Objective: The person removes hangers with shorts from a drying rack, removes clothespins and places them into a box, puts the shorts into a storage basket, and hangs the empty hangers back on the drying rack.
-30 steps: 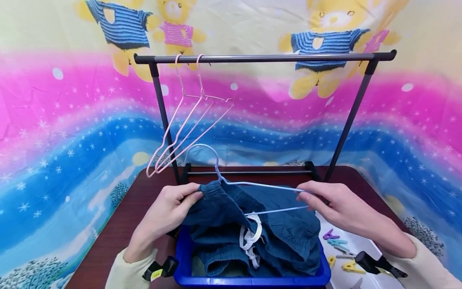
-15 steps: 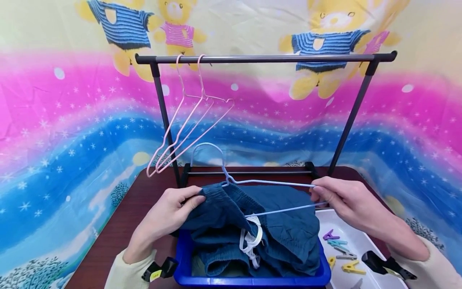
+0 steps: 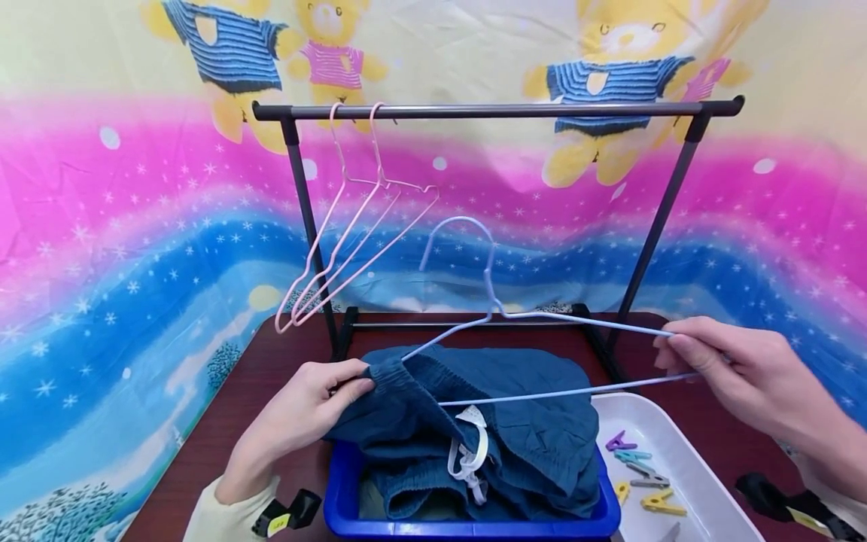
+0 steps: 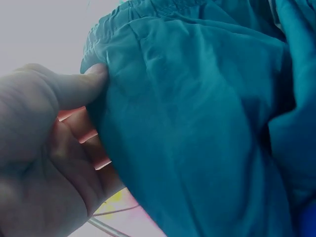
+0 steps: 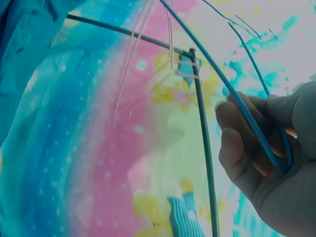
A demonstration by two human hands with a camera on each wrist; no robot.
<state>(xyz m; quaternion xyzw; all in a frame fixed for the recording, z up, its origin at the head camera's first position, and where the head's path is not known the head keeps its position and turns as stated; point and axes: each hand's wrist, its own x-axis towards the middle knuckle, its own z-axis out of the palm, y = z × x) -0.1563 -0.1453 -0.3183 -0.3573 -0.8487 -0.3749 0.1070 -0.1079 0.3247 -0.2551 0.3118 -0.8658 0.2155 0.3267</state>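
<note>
In the head view, dark blue elastic-waisted pants (image 3: 535, 444) with a white drawstring (image 3: 467, 459) lie heaped in a blue basket (image 3: 474, 528). My left hand (image 3: 305, 410) pinches the waistband at its left end, thumb in front; the left wrist view shows that thumb on the gathered cloth (image 4: 187, 123). A light blue wire hanger (image 3: 582, 319) has its left part inside the waistband opening, its hook standing up above the pants. Off to the right, my right hand (image 3: 745, 369) grips the hanger's right end. In the right wrist view, the bent hanger corner (image 5: 284, 165) lies within the curled fingers.
Behind the basket stands a black clothes rack (image 3: 501, 111) with two pink hangers (image 3: 332, 256) at its left. Right of the basket is a white tray (image 3: 704, 459) holding several clothespins (image 3: 660, 500). A patterned cloth (image 3: 488, 173) hangs behind the brown table (image 3: 223, 421).
My right hand has moved right, drawing the hanger right and upward, so more of its left arm shows above the waistband. My left hand keeps its pinch, slightly lower and further left.
</note>
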